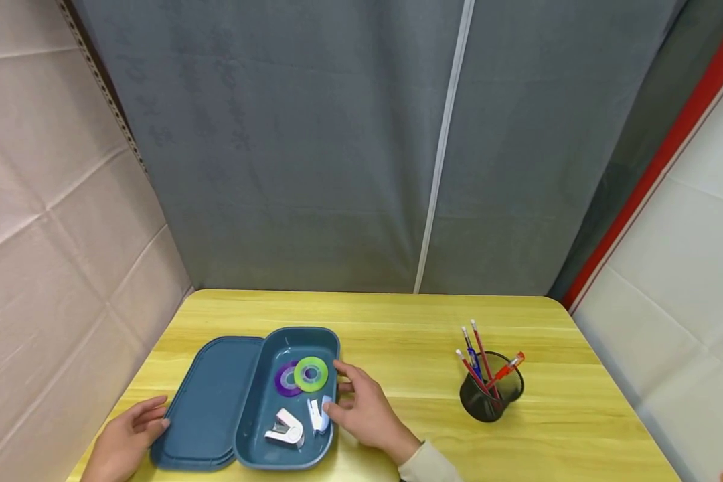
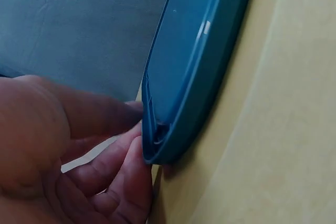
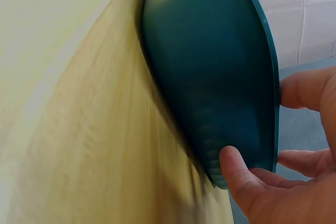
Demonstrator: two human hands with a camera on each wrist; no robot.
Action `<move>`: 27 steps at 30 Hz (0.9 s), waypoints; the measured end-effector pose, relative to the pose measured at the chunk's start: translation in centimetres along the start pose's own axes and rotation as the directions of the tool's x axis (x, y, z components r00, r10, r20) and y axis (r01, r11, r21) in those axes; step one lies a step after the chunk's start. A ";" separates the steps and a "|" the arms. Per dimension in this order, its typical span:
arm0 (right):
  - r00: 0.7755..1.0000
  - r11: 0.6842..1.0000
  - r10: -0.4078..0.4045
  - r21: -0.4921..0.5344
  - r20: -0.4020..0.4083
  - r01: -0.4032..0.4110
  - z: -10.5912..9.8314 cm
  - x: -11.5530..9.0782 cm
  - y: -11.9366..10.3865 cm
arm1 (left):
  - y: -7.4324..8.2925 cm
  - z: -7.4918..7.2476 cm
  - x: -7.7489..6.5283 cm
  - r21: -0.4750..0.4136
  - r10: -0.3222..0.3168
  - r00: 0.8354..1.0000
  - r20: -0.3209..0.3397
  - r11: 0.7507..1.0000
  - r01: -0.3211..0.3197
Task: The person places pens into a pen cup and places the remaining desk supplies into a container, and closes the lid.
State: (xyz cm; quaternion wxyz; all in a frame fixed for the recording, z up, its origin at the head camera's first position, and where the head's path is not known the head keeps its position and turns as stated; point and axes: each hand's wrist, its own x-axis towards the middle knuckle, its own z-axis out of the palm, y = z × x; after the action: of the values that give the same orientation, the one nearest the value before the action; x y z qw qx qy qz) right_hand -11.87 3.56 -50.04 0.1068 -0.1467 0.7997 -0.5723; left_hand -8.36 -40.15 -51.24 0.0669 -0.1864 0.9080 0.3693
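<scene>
A dark blue plastic box [image 1: 259, 415] stands uncovered on the table. My right hand [image 1: 367, 408] grips its right wall, thumb at the rim and fingertips against the outer wall [image 3: 210, 77]. Left of the box lies its matching flat lid [image 1: 211, 402], close against it. My left hand [image 1: 126, 435] pinches the lid's left edge, seen in the left wrist view with the lid corner [image 2: 178, 119] between thumb and fingers. Inside the box are a green tape roll [image 1: 310, 374], a purple tape roll [image 1: 284, 380], a white stapler-like item [image 1: 286, 428] and a small pale blue and white stapler [image 1: 318, 416].
A black mesh pen cup [image 1: 485, 405] with several pencils and pens stands to the right on the wooden table [image 1: 410, 348]. A grey curtain [image 1: 289, 167] hangs behind the table, with pale cloth walls [image 1: 66, 268] at both sides.
</scene>
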 end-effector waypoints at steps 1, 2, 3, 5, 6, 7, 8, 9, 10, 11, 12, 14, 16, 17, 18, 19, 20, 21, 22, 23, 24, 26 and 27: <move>1.000 1.000 0.001 0.008 0.004 -0.001 0.0 0.0 0.0 | 0.0 0.0 0.1 -0.003 -0.001 1.000 0.001 1.000 0.001; 1.000 1.000 0.002 0.017 0.006 -0.002 0.0 0.0 0.0 | -0.1 0.0 0.1 -0.007 0.002 1.000 0.001 1.000 -0.002; 1.000 1.000 0.003 0.026 0.008 -0.004 0.0 0.0 0.0 | -0.1 0.0 0.1 -0.008 0.002 1.000 -0.001 1.000 -0.002; 1.000 0.999 -0.001 0.040 0.011 0.000 0.0 0.0 0.1 | -0.2 0.0 0.2 -0.007 0.010 1.000 -0.007 1.000 -0.010; 1.000 0.999 -0.004 0.044 0.012 0.004 0.0 0.0 0.1 | -0.3 0.0 0.2 -0.003 0.016 1.000 -0.012 1.000 -0.016; 1.000 0.999 -0.007 0.048 0.012 0.007 0.1 0.0 0.1 | -0.3 0.0 0.2 0.003 0.022 1.000 -0.017 1.000 -0.022; 1.000 0.999 -0.010 0.050 0.012 0.009 0.1 -0.1 0.0 | -0.3 -0.1 0.2 0.007 0.025 0.999 -0.022 1.000 -0.025; 1.000 0.999 -0.012 0.052 0.011 0.012 0.1 -0.1 0.0 | -0.4 -0.1 0.2 0.008 0.027 0.999 -0.026 1.000 -0.027; 1.000 0.999 -0.014 0.053 0.011 0.014 0.1 -0.1 0.0 | -0.4 -0.1 0.2 0.012 0.030 0.999 -0.031 0.999 -0.030; 1.000 0.998 -0.017 0.055 0.012 0.016 0.1 -0.1 0.0 | -0.4 -0.1 0.2 0.015 0.031 0.999 -0.036 0.999 -0.030; 1.000 0.998 -0.016 0.057 0.012 0.016 0.1 -0.1 0.0 | -0.4 0.0 0.2 0.014 0.029 0.999 -0.040 0.999 -0.029; 1.000 0.998 -0.015 0.060 0.012 0.014 0.1 0.0 0.0 | -0.3 0.0 0.1 -0.003 0.024 0.999 -0.045 1.000 -0.024; 1.000 0.998 -0.011 0.061 0.012 0.010 0.1 0.0 0.0 | -0.3 0.0 0.0 -0.023 0.012 0.999 -0.053 1.000 -0.013; 1.000 0.998 -0.009 0.062 0.012 0.008 0.1 0.1 0.1 | -0.2 0.1 0.0 -0.037 0.000 0.998 -0.058 0.999 -0.002; 1.000 0.998 -0.007 0.061 0.012 0.006 0.1 0.1 0.1 | -0.1 0.1 -0.1 -0.054 -0.012 0.998 -0.062 0.999 0.008; 1.000 0.998 -0.006 0.059 0.012 0.005 0.1 0.1 0.1 | -0.1 0.1 -0.1 -0.070 -0.020 0.998 -0.065 0.997 0.015; 1.000 0.998 -0.004 0.057 0.011 0.003 0.0 0.1 0.2 | 0.0 0.1 -0.1 -0.078 -0.023 0.997 -0.068 0.997 0.018; 1.000 0.998 -0.005 0.057 0.011 0.004 0.0 0.1 0.2 | 0.1 0.0 -0.1 -0.081 -0.030 0.997 -0.072 0.996 0.024; 1.000 0.998 -0.005 0.056 0.011 0.005 0.0 0.1 0.2 | 0.1 0.0 -0.1 -0.083 -0.029 0.997 -0.072 0.996 0.023; 1.000 0.998 -0.007 0.055 0.010 0.007 0.0 0.1 0.2 | 0.1 -0.1 -0.2 -0.078 -0.028 0.997 -0.071 0.997 0.023; 1.000 0.998 -0.012 0.055 0.009 0.012 0.0 0.1 0.2 | 0.0 -0.2 -0.2 -0.067 -0.023 0.997 -0.068 0.998 0.019; 1.000 0.998 -0.016 0.056 0.009 0.015 -0.1 0.1 0.3 | -0.1 -0.5 -0.2 -0.052 -0.016 0.998 -0.055 0.999 0.013; 1.000 0.998 -0.018 0.059 0.010 0.017 0.0 0.1 0.3 | -0.2 -0.6 -0.3 -0.059 -0.021 0.999 -0.044 0.998 0.018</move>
State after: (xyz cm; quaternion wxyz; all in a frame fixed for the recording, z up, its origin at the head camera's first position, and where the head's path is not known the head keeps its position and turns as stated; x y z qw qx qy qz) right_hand -12.03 3.65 -50.31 0.1102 -0.1534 0.7805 -0.5959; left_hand -8.01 -40.64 -50.92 0.0446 -0.2054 0.8961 0.3909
